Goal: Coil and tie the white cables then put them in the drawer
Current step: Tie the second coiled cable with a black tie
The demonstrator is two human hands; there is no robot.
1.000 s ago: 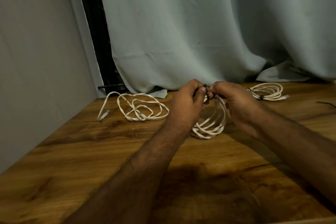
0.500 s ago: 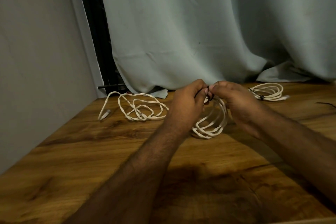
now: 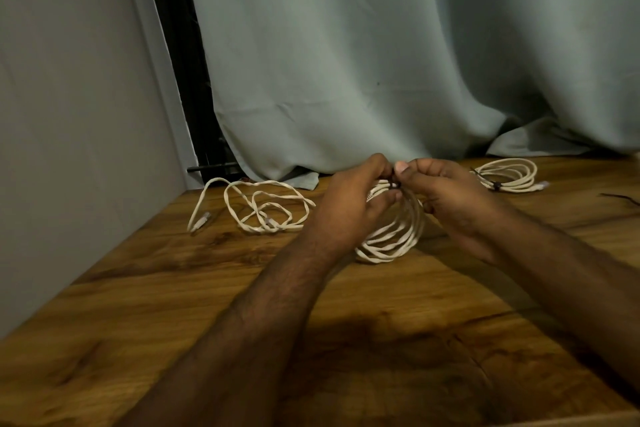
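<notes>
The coil of white cable (image 3: 394,236) stands upright on the table (image 3: 346,340), about the middle of the far part, and I hold its top between my two hands. My left hand (image 3: 353,204) grips the bundled loops with curled fingers. My right hand (image 3: 446,198) pinches the small dark tie (image 3: 393,186) at the top of the coil with thumb and fingertips. Compared with one second ago, my hands are in nearly the same place, and only the fingertips have turned a little around the tie, so I judge that the tying of this coil is in progress and not finished.

Near the far right edge lies a second coil (image 3: 505,177), already bound with a dark tie. Toward the far left corner, close to the wall (image 3: 69,114), a loose cable (image 3: 263,208) lies tangled and still needs coiling. Behind everything the curtain (image 3: 381,62) hangs down to the table. I see no drawer in this view.
</notes>
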